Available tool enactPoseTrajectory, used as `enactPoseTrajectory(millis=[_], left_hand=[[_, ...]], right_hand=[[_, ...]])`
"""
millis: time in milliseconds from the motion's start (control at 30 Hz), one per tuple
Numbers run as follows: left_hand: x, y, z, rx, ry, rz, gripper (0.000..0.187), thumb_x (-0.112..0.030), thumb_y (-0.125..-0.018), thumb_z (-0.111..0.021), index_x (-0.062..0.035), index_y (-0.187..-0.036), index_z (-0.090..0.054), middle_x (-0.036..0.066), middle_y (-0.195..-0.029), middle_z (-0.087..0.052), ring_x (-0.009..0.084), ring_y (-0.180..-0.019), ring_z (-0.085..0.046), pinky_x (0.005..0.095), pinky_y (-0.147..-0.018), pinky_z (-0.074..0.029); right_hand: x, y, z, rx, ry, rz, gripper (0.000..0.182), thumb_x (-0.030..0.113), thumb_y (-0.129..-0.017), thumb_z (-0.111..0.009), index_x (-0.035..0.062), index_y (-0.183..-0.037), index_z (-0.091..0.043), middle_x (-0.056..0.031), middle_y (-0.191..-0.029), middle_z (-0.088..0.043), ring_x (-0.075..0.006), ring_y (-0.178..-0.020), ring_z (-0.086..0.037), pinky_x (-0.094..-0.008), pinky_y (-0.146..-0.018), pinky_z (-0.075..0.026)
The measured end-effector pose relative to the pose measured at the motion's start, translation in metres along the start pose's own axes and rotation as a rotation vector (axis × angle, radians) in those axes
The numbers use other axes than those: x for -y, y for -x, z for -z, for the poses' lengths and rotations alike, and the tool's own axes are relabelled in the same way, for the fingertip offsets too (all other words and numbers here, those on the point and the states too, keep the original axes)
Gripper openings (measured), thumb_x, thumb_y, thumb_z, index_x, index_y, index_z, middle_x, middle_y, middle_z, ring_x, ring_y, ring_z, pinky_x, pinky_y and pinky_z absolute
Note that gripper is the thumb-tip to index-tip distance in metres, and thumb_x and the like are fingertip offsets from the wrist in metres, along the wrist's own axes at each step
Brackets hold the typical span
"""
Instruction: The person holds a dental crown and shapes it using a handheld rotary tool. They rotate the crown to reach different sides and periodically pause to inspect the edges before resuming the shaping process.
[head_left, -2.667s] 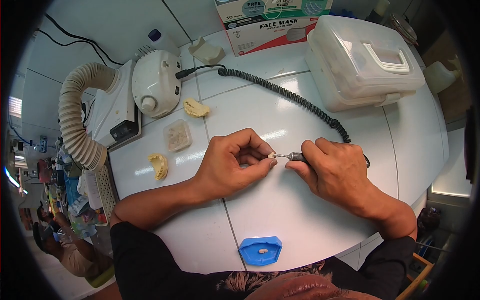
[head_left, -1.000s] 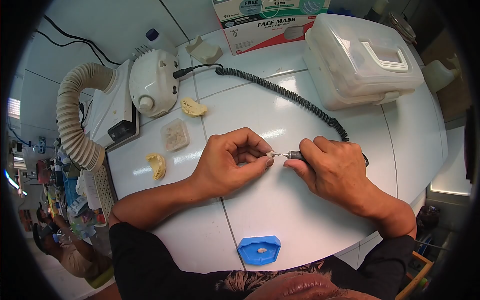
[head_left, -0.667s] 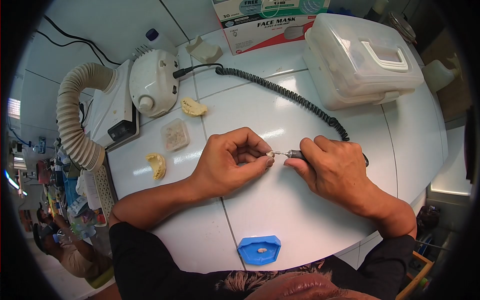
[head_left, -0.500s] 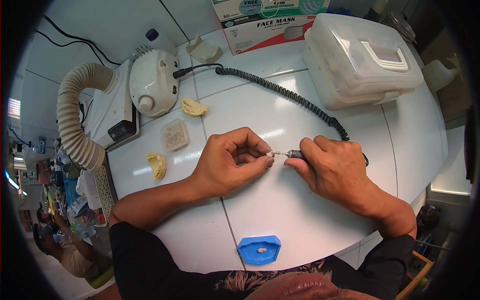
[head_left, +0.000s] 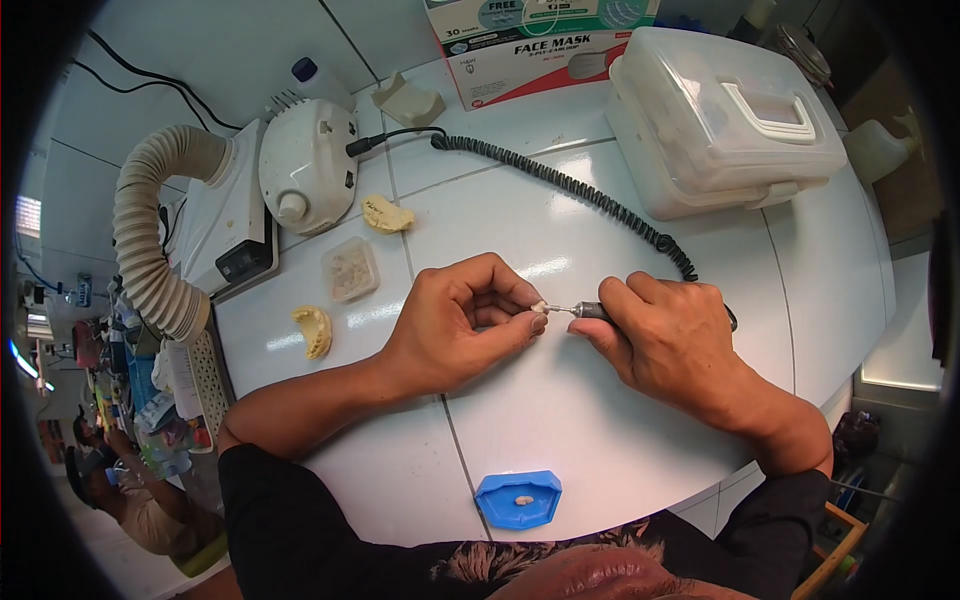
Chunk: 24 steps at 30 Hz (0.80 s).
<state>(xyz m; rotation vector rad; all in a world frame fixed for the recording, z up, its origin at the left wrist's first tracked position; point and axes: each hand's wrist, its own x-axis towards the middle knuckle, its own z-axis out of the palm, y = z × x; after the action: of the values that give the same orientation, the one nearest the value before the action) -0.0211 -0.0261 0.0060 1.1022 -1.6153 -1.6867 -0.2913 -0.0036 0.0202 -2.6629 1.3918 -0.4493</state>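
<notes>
Between the thumb and forefinger of my left hand (head_left: 465,318) is a small whitish piece (head_left: 540,307). My right hand (head_left: 665,335) is closed around a dark rotary handpiece (head_left: 592,310), whose thin metal bit points left and meets the piece. A black coiled cord (head_left: 560,178) links the handpiece to a white control unit (head_left: 308,168). Left of my hands are two yellowish dental casts, one upper (head_left: 387,214) and one lower (head_left: 313,332), with a clear box of small pieces (head_left: 350,270) between them. Nearer my body, a blue tray (head_left: 515,513) holds a small pale piece.
A translucent case (head_left: 720,120) stands at the back right beside a face mask box (head_left: 540,65). At the left, a ribbed hose (head_left: 150,230) curves from a white machine (head_left: 225,215). Two people show at the far lower left.
The bit and handpiece have shifted very slightly against the piece. Both hands otherwise keep the same place and hold.
</notes>
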Motion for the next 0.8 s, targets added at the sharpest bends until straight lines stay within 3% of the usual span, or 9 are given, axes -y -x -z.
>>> enactPoseTrajectory(millis=[800], left_hand=[[0.0037,-0.0004,-0.001,-0.01,-0.004,-0.024,0.017,0.003,-0.1,-0.078,0.0048,-0.114,-0.068,0.01,-0.112,-0.076,0.0109,-0.099,-0.075,0.0252,-0.088,-0.063]], right_hand=[[-0.0001,0.0005,-0.0001,-0.004,0.006,0.021,0.045,0.048,-0.101,-0.08,0.0096,-0.084,-0.064,-0.0054,-0.065,-0.061,-0.0234,-0.051,-0.065,-0.039,-0.044,-0.047]])
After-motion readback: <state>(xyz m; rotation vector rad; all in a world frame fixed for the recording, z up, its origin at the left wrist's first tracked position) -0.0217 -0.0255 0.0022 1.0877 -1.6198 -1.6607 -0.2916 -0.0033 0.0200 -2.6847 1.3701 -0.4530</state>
